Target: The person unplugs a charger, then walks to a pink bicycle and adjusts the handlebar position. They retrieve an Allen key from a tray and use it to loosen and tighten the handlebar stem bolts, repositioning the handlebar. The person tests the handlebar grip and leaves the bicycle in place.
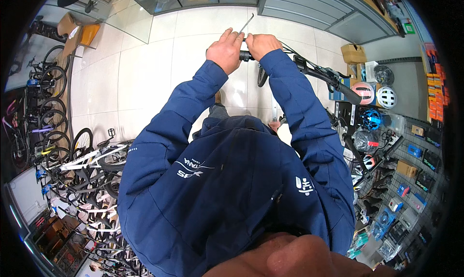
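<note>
A bicycle handlebar runs across the upper middle, with its black right grip (347,91) sticking out past my right sleeve. My left hand (225,52) is closed over the bar's left end, where a short dark stretch of the handlebar (246,56) shows between my hands. Close beside it, my right hand (263,44) has its thumb and fingers curled together near the bar. What they pinch is hidden. From between the fingertips of both hands rises a thin metal rod with a bent tip (249,21), resembling a hex key. Which hand grips this rod cannot be made out.
Black cables and a brake lever (342,75) spread from the bar. Rows of bicycles (96,165) stand on the left. Helmets (386,97), cardboard boxes (353,54) and a wall rack of packaged parts (416,165) line the right. Grey drawers (309,11) stand ahead, beyond pale floor tiles (145,78).
</note>
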Demonstrator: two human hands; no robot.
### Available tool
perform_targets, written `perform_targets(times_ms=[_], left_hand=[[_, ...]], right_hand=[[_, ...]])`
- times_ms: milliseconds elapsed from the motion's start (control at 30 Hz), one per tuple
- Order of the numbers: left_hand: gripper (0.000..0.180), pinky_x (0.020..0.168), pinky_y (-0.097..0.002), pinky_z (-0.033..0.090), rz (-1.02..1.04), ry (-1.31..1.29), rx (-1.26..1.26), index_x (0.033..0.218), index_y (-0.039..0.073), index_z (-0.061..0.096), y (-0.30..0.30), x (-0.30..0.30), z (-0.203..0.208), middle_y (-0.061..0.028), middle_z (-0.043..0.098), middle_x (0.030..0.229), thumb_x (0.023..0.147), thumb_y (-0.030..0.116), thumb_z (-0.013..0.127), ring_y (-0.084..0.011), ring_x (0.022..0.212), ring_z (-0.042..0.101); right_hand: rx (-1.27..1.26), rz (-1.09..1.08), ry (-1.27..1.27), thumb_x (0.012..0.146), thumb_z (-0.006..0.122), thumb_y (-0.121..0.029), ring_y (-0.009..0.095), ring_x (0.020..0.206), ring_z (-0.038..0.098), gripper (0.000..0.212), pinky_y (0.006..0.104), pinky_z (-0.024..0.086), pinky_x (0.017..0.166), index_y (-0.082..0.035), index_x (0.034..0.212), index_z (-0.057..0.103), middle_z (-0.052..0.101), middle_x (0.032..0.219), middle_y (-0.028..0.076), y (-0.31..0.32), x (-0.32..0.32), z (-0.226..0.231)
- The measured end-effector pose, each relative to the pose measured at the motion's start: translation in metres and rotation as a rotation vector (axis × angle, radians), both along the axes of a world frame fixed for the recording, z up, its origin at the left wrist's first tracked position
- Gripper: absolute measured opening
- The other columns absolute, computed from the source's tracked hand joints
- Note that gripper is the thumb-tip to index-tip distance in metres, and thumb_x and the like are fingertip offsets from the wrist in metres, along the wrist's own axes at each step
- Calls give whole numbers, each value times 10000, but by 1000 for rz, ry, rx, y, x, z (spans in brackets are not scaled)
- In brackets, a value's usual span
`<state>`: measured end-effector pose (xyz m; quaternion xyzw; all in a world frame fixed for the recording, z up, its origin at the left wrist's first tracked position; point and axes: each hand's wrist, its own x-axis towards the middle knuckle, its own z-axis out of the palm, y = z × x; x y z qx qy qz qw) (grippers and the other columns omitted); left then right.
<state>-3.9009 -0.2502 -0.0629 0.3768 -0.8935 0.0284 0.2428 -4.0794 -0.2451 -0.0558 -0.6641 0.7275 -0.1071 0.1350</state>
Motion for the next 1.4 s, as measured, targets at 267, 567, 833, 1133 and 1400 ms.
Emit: perform_targets(times_ms=[267,567,833,1133,1400], left_hand=[[669,936,-393,589,14,9,7,1368,95,640,-9,6,-3,-95,644,1350,718,77,794,-287,1378,558],[879,1092,-461,488,-36,-11,5,1505,118,521,-20,16,7,-110,575,1451,697,176,865,-360,1436,466],[743,1114,-499,452,-362,289,40,1458,88,555,-31,47,11,-164,582,1421,808,306,838,-389,1386,500],[366,966,-458,515,-599,611,178,1063,36,777,-43,65,6,-129,750,1013,1025,354,601,-351,1060,655],[323,944,-440,512,-745,689,534,936,21,764,-53,81,5,-112,744,933,1026,117,469,-324,1007,644]], right_hand=[[-2,-21,-21,1045,392,-442,430,877,730,605,493,586,845,-14,872,784,747,872,248,-4,10,17],[-495,-30,-476,1073,479,-132,335,913,761,277,420,603,809,-93,1294,642,772,1069,151,10,-11,28],[-493,-66,-1139,1135,417,-167,140,780,737,219,252,579,700,15,1253,447,765,1054,150,74,3,47],[-317,-2,-1110,1067,597,-102,121,844,717,162,262,579,769,18,1173,620,751,973,100,87,96,13],[-550,-396,-1410,1022,683,-93,139,983,692,282,278,599,797,17,1281,665,742,1142,96,76,100,21]])
